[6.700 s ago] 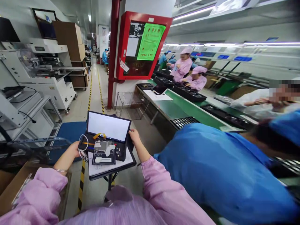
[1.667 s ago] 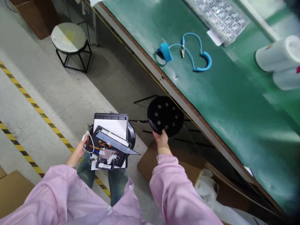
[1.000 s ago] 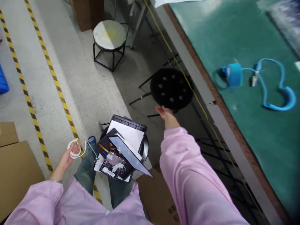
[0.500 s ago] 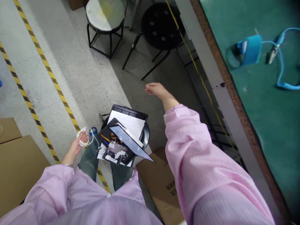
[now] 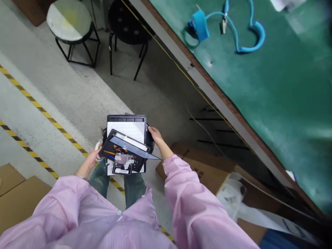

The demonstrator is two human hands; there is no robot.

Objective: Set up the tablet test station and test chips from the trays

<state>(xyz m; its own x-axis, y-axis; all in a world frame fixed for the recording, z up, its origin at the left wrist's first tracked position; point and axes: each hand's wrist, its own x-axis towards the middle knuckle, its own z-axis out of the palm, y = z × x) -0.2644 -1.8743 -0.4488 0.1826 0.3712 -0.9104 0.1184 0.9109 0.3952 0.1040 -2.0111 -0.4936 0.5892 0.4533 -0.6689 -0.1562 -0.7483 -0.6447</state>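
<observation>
A black tray (image 5: 126, 118) rests over a round black stool seat (image 5: 150, 138) in front of my legs. In it lie a printed sheet (image 5: 127, 127), a tilted flat panel (image 5: 133, 148), and an opened black device shell with a circuit board (image 5: 123, 166) and orange and blue strips. My left hand (image 5: 91, 157) is closed around a coiled white cable (image 5: 98, 152), close against the tray's left side. My right hand (image 5: 155, 135) is at the tray's right edge, its thumb on top and the other fingers mostly hidden below.
A green-topped workbench (image 5: 259, 86) runs along the right, with a blue wrist strap (image 5: 201, 26) and its coiled cord on it. Two stools (image 5: 68, 20) stand ahead. Cardboard boxes (image 5: 23, 200) flank me, and a white roll (image 5: 232, 195) lies at lower right. Striped tape (image 5: 46, 116) marks the floor.
My right hand has come down from the air to the tray's right edge. My left hand has moved in to the tray's left side. The tray looks squarer to me, and the view has turned.
</observation>
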